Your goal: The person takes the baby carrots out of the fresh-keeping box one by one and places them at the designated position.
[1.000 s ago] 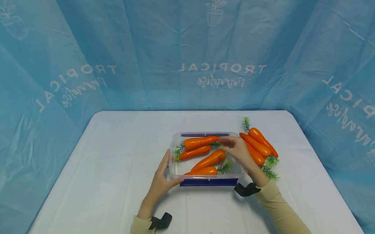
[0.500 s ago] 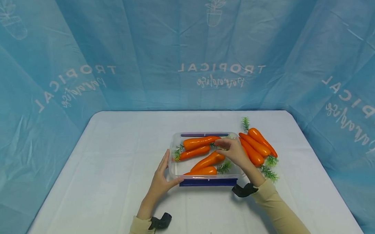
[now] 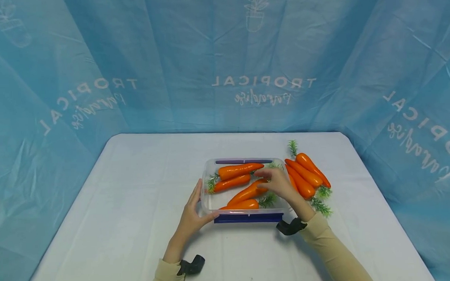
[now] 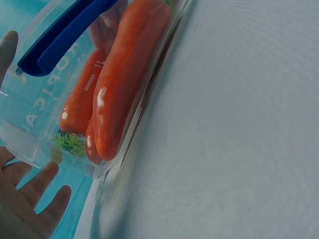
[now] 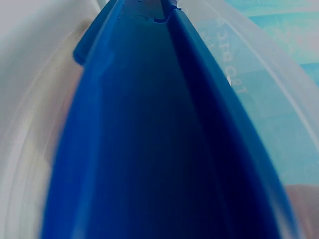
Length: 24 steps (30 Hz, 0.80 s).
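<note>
A clear plastic food container [image 3: 208,203] with blue clip latches [image 3: 249,218] stands on the table, several orange carrots [image 3: 241,170] with green tops lying inside. My left hand [image 3: 190,218] rests against its left side, thumb at the near corner; in the left wrist view its fingers [image 4: 37,186] are spread along the clear wall. Over the right half of the container, my right hand [image 3: 280,184] reaches in. Its thumb and fingers stand apart beside the thick end of one carrot [image 3: 247,193]. A blue latch [image 5: 144,124] fills most of the right wrist view and hides that hand's fingertips.
Several more carrots [image 3: 304,175] lie in a pile to the right of the container, close to the right forearm. The white-covered table [image 3: 137,193] reaches back to a blue printed curtain [image 3: 186,104].
My right hand has moved slightly left and toward me, over the carrots in the container. The left hand keeps its place, and the whole head view has shifted slightly.
</note>
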### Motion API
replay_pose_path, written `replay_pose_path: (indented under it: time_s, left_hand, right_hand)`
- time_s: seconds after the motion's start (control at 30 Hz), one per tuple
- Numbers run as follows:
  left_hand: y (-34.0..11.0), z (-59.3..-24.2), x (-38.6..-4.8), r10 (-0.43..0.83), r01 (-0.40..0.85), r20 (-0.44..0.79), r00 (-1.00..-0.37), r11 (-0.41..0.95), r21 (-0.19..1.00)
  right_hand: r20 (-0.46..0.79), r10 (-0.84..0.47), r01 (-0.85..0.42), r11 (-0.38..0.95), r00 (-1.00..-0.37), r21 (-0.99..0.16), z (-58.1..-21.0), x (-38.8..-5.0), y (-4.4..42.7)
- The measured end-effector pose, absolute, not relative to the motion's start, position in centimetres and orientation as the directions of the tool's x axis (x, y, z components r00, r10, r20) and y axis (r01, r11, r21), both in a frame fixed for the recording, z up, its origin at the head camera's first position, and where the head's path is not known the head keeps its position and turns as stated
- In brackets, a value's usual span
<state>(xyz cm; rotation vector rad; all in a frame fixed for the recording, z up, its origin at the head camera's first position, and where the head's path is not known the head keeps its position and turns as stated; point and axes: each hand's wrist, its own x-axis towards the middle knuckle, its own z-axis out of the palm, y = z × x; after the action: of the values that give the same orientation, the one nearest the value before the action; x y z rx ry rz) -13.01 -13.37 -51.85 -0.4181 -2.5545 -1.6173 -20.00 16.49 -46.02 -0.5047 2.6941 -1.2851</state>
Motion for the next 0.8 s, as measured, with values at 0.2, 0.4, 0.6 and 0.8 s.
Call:
replay_pose_path:
  time_s: [0.2, 0.4, 0.6, 0.8]
  left_hand:
    - [-13.42, -51.81, -13.03, 0.181, 0.266, 0.208, -0.961, 0.41, 0.872]
    - [-13.32, -51.44, -12.95, 0.18, 0.262, 0.204, -0.962, 0.404, 0.877]
    - [-13.3, -51.47, -12.97, 0.179, 0.265, 0.208, -0.962, 0.407, 0.874]
    - [-13.3, -51.66, -13.07, 0.176, 0.262, 0.206, -0.963, 0.411, 0.873]
  right_hand:
    - [0.006, -0.357, -0.252, 0.647, -0.934, -0.719, -46.06, -19.97, 16.32]
    - [-0.033, -0.384, -0.249, 0.66, -0.923, -0.709, -46.0, -19.76, 16.3]
    - [-0.048, -0.425, -0.274, 0.661, -0.904, -0.699, -46.28, -19.89, 16.47]
    - [-0.064, -0.443, -0.295, 0.692, -0.894, -0.659, -46.33, -19.94, 16.52]
